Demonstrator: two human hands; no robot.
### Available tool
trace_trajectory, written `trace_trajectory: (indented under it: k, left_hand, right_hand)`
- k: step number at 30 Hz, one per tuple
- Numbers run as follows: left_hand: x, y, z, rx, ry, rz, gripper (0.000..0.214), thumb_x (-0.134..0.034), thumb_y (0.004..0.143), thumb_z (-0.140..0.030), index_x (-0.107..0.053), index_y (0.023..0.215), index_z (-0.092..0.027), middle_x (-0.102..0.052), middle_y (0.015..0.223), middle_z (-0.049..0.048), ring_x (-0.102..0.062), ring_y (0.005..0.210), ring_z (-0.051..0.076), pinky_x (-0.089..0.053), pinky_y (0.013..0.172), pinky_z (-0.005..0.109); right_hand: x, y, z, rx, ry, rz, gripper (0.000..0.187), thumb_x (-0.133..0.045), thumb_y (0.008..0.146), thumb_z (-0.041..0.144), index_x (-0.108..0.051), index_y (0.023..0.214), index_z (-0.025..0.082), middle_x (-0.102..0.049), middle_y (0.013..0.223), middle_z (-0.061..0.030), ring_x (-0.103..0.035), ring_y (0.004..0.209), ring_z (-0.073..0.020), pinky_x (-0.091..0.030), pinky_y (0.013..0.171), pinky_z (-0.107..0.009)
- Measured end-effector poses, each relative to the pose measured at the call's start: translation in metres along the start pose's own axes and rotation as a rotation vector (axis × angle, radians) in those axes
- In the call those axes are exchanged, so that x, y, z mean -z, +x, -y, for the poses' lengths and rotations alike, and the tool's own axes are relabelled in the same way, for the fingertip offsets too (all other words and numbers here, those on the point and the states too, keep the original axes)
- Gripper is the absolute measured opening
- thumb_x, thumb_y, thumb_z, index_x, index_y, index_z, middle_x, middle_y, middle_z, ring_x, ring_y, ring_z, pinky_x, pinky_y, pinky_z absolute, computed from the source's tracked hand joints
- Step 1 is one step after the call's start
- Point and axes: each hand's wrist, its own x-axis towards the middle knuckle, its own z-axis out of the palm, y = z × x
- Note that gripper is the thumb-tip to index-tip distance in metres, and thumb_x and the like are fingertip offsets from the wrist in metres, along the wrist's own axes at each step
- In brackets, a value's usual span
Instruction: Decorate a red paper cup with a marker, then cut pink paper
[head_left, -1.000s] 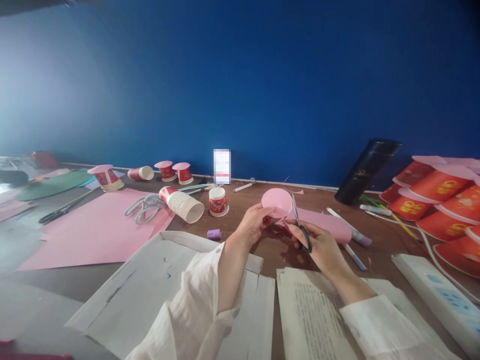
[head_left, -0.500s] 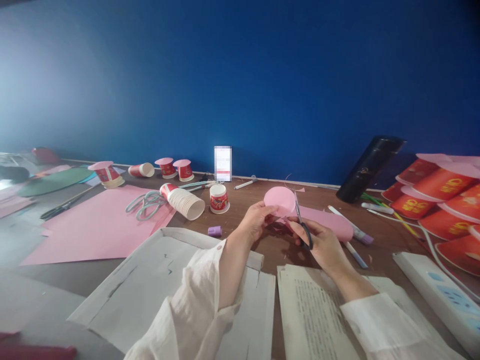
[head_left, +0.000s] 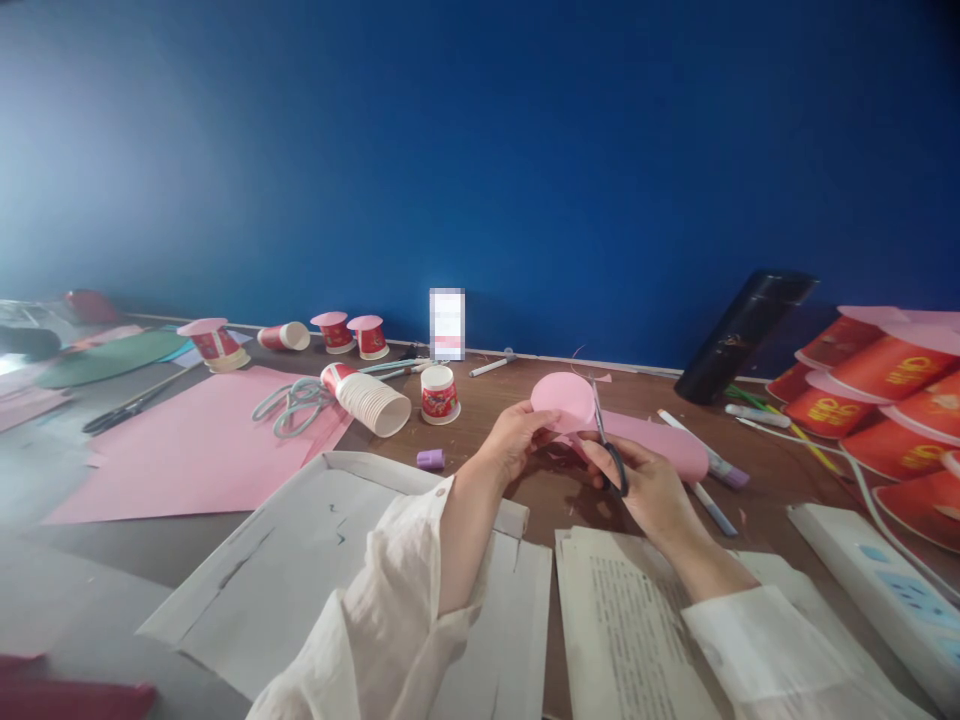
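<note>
Between thumb and fingers, my left hand [head_left: 517, 440] pinches the lower left edge of a round pink paper disc [head_left: 562, 397]. My right hand [head_left: 641, 480] grips dark-handled scissors [head_left: 611, 450], their blades pointing up along the disc's right edge. Whether the blades are touching the paper is hard to make out. Behind my right hand lies a roll of pink paper [head_left: 667, 446]. Left of my hands, a red-and-white paper cup [head_left: 439, 396] stands upside down near a stack of nested paper cups [head_left: 371, 400] lying on its side.
Large pink sheets [head_left: 187, 460] with a coiled cord [head_left: 292, 405] lie to the left. A black cylinder [head_left: 742, 335] leans on the blue wall. Red cups with pink discs [head_left: 892, 390] are piled at the right, above a power strip [head_left: 877, 590]. Printed pages [head_left: 630, 620] lie in front.
The small pink scrap by the fingers of my right hand no longer shows. Both hands, disc and scissors keep nearly the same place; the whole view has shifted very slightly.
</note>
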Motion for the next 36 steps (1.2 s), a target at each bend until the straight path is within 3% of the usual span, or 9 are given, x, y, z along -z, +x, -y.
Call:
trace_trajectory:
  k: [36]
  left_hand:
    - [0.0015,0.0017,0.0004,-0.037,0.013,0.003,0.025,-0.081,0.059,-0.024,-0.068,0.078,-0.014,-0.063,0.070,0.0008,-0.049,0.060,0.007,-0.036,0.059,0.023]
  right_hand:
    - [0.0012,0.0003,0.0004,0.027,-0.037,-0.007,0.050,-0.067,0.077,0.062,-0.078,0.099,0.018,-0.063,0.062,0.0000,-0.059,0.063,-0.0166,-0.047,0.063,-0.027]
